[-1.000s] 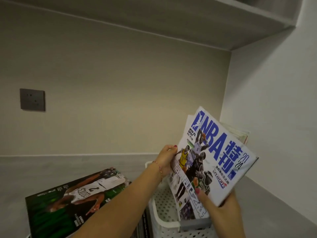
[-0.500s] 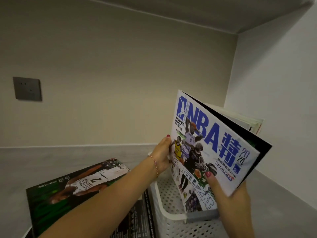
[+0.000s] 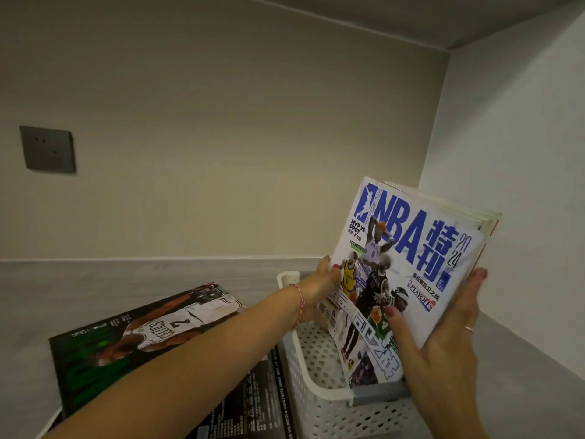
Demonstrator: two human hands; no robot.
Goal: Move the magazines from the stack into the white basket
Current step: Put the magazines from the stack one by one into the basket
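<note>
A white NBA magazine [image 3: 408,248] with blue lettering stands tilted inside the white perforated basket [image 3: 316,384], its lower edge down in the basket. My left hand [image 3: 319,283] grips its left edge. My right hand [image 3: 443,337] holds its right side, thumb on the cover, with more magazines pressed behind it. The stack [image 3: 136,340] lies flat to the left of the basket, topped by a dark green Celtics cover.
The basket and stack sit on a grey counter [image 3: 95,280] in a corner. A white wall [image 3: 512,185] rises close on the right, a shelf overhangs above, and a grey wall socket [image 3: 47,148] is at the left.
The magazine's cover, which had swung away from the ones behind, is now pressed flat against them. My right hand has shifted to clasp the right edge.
</note>
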